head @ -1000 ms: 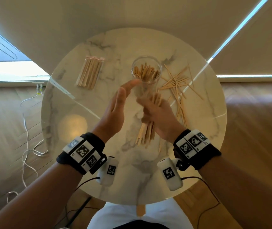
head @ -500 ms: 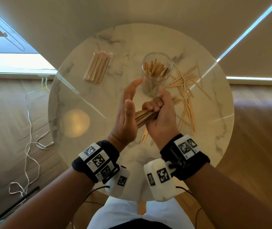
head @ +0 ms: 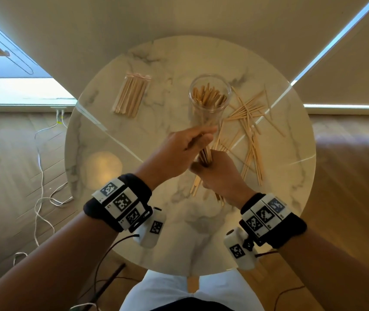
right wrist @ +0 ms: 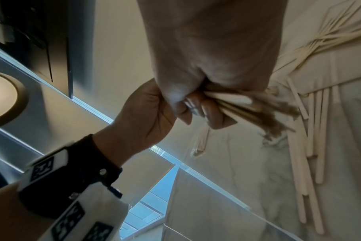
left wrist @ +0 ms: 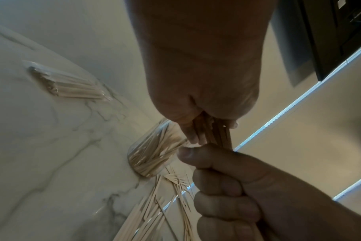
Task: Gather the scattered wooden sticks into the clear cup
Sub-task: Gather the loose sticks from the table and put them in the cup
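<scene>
Far left, on the floor: a white cable point(head: 41, 171) is trailing from a wall outlet across the wood boards.

Left part of the round marble bench point(head: 116, 135): a wrapped packet of flat wooden sticks point(head: 132, 94) is lying flat, well apart from everything else.

Left hand point(head: 179, 147): it is reaching in over the middle of the bench, fingers extended toward the clear cup. In the left wrist view its fingertips point(left wrist: 193, 137) are pinching the upper ends of a bundle of sticks point(left wrist: 213, 132), so this grip is closing lightly on the bundle rather than wrapping it.

Centre: the clear cup point(head: 209, 102) is standing upright on the bench, already holding many wooden sticks leaning inside it. The left fingertips are lying just in front of its lower wall; contact with the cup cannot be told.

Right hand point(head: 220, 173): it is sitting just below the left hand, fist curled tightly round the same bundle. The lower ends of the sticks are poking out beneath the fist, above the bench. The right wrist view is showing the sticks point(right wrist: 237, 102) fanning out of the fist, partly blurred.

Right of the cup: loose scattered sticks point(head: 249, 122) are lying crisscrossed on the bench, some fanning near the cup's base, others running down beside the right hand.
</scene>
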{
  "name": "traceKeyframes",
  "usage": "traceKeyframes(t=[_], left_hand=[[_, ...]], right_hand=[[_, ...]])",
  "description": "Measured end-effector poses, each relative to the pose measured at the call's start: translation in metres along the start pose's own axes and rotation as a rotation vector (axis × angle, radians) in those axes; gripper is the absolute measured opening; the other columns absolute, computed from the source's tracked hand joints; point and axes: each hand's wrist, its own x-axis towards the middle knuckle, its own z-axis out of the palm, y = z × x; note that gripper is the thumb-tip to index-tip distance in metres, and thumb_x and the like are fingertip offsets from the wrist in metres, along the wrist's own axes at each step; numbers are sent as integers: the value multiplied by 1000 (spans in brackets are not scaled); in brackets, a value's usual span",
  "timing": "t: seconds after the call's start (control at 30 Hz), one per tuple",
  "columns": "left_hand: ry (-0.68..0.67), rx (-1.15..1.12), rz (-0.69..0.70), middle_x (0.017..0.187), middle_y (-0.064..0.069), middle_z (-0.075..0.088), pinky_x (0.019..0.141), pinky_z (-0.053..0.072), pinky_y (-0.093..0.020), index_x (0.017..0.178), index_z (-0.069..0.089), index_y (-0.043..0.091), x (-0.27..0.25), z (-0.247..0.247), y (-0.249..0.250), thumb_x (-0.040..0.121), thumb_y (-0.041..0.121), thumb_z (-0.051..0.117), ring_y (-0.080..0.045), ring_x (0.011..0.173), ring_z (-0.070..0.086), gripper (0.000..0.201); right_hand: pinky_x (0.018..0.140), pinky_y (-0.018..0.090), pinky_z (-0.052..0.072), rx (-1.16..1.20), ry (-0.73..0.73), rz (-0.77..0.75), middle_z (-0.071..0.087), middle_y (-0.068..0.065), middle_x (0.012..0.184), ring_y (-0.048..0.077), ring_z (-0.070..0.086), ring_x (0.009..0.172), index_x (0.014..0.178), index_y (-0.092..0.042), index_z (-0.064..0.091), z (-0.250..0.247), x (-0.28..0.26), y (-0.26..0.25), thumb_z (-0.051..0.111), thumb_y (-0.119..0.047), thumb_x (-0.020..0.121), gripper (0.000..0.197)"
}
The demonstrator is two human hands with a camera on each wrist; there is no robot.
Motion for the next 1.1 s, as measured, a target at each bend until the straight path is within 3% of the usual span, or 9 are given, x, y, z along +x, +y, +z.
traceKeyframes(t=[0.2, 0.33, 0.43, 0.57, 0.63, 0.7, 0.8, 0.9, 1.1], left_hand=[[-36, -3, 12, 157, 13, 43, 123, 31, -33, 153, 43, 24, 4, 7, 1, 109, 35, 40, 0, 146, 36, 46], [-128, 49, -21, 160, 13, 39, 122, 28, -23, 154, 42, 25, 2, 12, 8, 109, 48, 28, 3, 146, 33, 53], [-83, -28, 27, 162, 7, 36, 120, 21, -14, 156, 40, 19, 5, 9, 5, 104, 61, 17, 4, 149, 27, 70], [-124, -36, 81, 165, 3, 33, 127, 19, -31, 158, 34, 15, 6, 11, 0, 95, 76, 9, -2, 152, 24, 91], [-59, -54, 96, 168, 0, 24, 127, 20, -39, 161, 23, 13, 3, 10, -5, 98, 74, 19, -5, 154, 20, 88], [-20, -36, 81, 170, 0, 17, 127, 22, -45, 163, 13, 14, -3, 7, -12, 94, 71, 45, -7, 155, 17, 94], [-59, 72, 80, 170, 3, 14, 127, 21, -31, 163, 6, 14, -19, 9, -21, 65, 57, 89, -5, 155, 15, 135], [-103, 178, 109, 171, 6, 7, 118, 13, -7, 163, 2, 13, -25, 18, -18, 53, 55, 94, 4, 154, 7, 149], [-41, 224, 199, 171, 4, 6, 119, 14, -8, 162, 6, 9, -20, 25, -19, 60, 55, 92, 3, 154, 8, 141]], right_hand=[[59, 50, 52, -114, -61, -54, 44, -9, 50, 14, 45, 49, 61, -16, 48, -11, 2, -6, 71, -26, 90, 38], [50, 27, 47, 23, -123, -4, 47, -8, 53, 6, 45, 46, 76, -3, 59, -17, 9, -11, 69, -20, 93, 26], [51, 25, 50, 4, -151, 5, 50, 5, 65, 10, 48, 52, 90, 8, 59, -16, 13, -11, 71, -21, 92, 32], [52, 25, 47, 121, -186, -5, 43, -1, 59, 8, 43, 49, 88, 11, 56, -18, 14, -14, 68, -18, 96, 32], [48, 26, 41, 283, -133, 32, 38, -1, 58, 11, 37, 48, 80, 6, 54, -21, 17, -15, 68, -14, 96, 29], [44, 27, 36, 485, -41, 81, 34, -1, 55, 13, 32, 46, 74, -8, 50, -25, 21, -16, 67, -9, 96, 28], [41, 24, 29, 747, 91, 168, 30, -3, 50, 10, 27, 40, 73, -18, 45, -30, 28, -19, 66, -4, 95, 34], [41, 24, 26, 912, 137, 237, 29, -4, 51, 9, 24, 41, 71, -19, 46, -29, 30, -20, 64, -1, 95, 35], [40, 23, 29, 1090, 188, 341, 30, -4, 49, 9, 26, 39, 68, -17, 45, -29, 28, -17, 64, 0, 92, 35]])
